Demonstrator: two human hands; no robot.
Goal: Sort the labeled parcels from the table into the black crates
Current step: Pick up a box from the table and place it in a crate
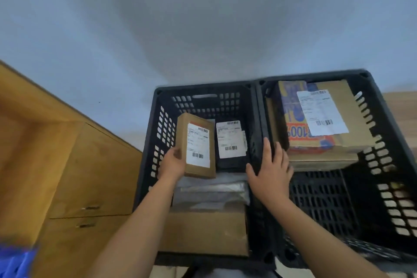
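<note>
Placement goes best if the left hand (172, 165), its grip closed on the small brown labelled cardboard parcel (195, 145) above the left black slotted plastic crate (158, 119), lowers it flat beside the dark labelled parcel (231, 142) while the open right hand (270, 169) steadies the divider rim.

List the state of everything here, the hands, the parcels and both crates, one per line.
Left hand: holds small brown parcel over left crate.
Right hand: flat on the rims between the crates.
Black parcel: lying in left crate, label up.
Right crate: holds stacked cardboard parcels.
</note>
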